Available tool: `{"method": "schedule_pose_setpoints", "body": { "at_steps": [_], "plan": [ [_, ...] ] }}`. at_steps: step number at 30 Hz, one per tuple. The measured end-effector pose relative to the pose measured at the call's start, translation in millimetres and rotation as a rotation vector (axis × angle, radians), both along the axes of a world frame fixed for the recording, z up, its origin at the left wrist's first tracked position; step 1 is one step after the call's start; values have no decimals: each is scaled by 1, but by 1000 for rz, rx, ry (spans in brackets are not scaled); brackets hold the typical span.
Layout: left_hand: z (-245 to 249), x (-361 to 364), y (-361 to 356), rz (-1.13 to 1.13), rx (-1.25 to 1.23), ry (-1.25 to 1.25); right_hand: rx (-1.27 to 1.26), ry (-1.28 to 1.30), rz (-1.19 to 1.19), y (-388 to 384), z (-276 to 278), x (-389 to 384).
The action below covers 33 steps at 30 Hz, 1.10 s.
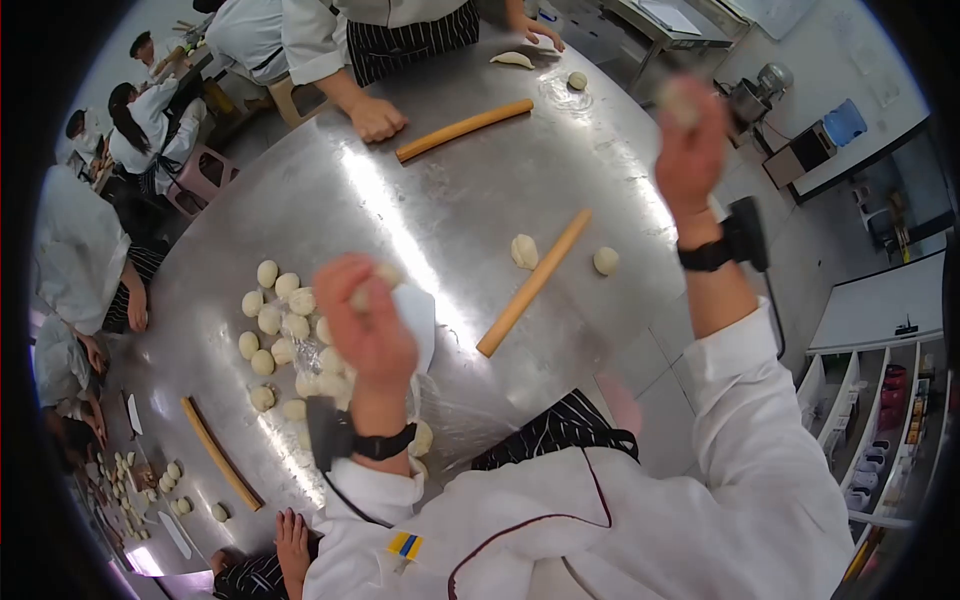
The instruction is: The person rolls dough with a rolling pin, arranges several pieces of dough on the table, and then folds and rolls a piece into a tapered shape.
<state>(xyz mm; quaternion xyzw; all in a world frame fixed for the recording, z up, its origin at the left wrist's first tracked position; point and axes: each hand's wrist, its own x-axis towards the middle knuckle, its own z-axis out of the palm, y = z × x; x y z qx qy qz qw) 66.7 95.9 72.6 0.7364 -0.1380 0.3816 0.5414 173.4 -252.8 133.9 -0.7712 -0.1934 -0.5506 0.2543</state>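
My left hand (368,325) is raised over the steel table, its fingers curled around a pale dough ball (385,280) and slightly smeared by motion. Up at the right, past the table's edge, my blurred right hand (692,150) grips another whitish dough ball (680,104). Under and beside my left hand lie several dough balls (269,319), some beneath clear plastic wrap (440,415). A white dough scraper blade (415,325) shows behind that hand. Between my hands, a wooden rolling pin (535,282) rests on the table with a flattened dough piece (524,252) and a round dough ball (606,261) beside it.
Across the steel table (300,215), a co-worker's fist (377,118) rests near a second rolling pin (465,130). A third rolling pin (220,453) lies at left, near other people's hands. Shelves (880,430) stand at right.
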Motion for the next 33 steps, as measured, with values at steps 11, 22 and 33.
{"method": "schedule_pose_setpoints", "body": {
  "at_steps": [11, 22, 33],
  "plan": [
    [-73, -145, 42, -84, 84, 678, 258, 970, 442, 78, -166, -164],
    [-108, -269, 137, 778, 42, 649, -330, 960, 1258, 320, -131, -196],
    [-110, -282, 143, 627, 266, 867, -1242, 657, 1096, 358, -126, -180]
  ]
}}
